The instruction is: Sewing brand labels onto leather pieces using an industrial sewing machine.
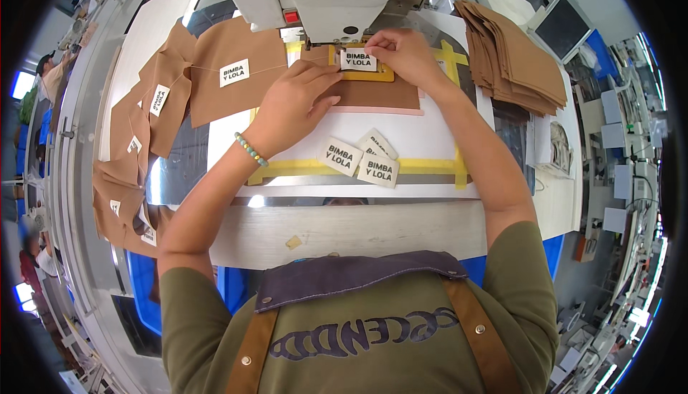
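Observation:
Under the head of a sewing machine [333,10], a white fabric label [357,60] with dark print lies inside a yellow rectangular frame [373,76]. Beneath the frame is a brown fabric panel [380,96] with a pale pink strip along its near edge. My right hand [408,57] pinches the label's upper right side between thumb and fingertips. On the other side, my left hand [290,103] rests with fingers stretched out at the frame's left end, its thumb apart. Nearer to me, several loose labels [341,156] lie overlapping on the white work surface.
Brown pieces with labels on them [240,82] trail down the left side, joined by thread. A stack of brown panels [509,60] sits at the right, by a monitor [562,28]. Yellow tape [423,164] borders the work area. Blue bins [143,290] stand below the table.

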Tool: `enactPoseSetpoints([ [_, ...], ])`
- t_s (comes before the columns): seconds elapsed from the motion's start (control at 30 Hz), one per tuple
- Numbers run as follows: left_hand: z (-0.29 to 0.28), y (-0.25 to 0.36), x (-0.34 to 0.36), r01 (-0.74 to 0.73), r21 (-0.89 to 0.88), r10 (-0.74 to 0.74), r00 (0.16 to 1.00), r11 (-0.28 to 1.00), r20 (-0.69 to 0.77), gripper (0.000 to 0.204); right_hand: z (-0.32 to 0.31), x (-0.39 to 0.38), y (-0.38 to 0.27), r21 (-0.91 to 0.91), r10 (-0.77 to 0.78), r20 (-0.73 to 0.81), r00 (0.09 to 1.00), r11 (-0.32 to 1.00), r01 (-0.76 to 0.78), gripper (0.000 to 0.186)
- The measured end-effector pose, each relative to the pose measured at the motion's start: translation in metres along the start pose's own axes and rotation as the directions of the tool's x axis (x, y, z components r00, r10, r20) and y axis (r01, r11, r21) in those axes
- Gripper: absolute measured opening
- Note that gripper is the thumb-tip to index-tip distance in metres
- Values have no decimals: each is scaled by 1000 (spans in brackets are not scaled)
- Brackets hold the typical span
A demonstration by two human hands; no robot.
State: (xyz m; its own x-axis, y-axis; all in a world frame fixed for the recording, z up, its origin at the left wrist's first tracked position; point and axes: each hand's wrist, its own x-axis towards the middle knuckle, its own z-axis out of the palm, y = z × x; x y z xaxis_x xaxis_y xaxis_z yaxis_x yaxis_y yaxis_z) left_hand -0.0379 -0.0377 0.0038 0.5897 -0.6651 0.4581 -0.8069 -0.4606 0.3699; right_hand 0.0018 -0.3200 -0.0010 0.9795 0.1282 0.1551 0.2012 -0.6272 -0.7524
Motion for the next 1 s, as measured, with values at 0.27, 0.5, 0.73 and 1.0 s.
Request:
enactPoseSetpoints([
  [0.27,21,-24,18,-83,83,74,992,993,103,49,-1,-7,6,-84,-86,49,995,992,90,16],
  [0.5,22,-35,11,-75,23,72,994,997,82,46,-11,-34,8,-407,-478,103,872,780,476,14],
  [0.73,20,-40,19,-56,11,54,992,998,117,42,11,-33,3,-564,-594,109,797,624,541,15],
  [1.0,-7,-28,9,300,-170,-262,941,939,215,48,15,-36,13,-464,-564,191,803,669,580,43],
])
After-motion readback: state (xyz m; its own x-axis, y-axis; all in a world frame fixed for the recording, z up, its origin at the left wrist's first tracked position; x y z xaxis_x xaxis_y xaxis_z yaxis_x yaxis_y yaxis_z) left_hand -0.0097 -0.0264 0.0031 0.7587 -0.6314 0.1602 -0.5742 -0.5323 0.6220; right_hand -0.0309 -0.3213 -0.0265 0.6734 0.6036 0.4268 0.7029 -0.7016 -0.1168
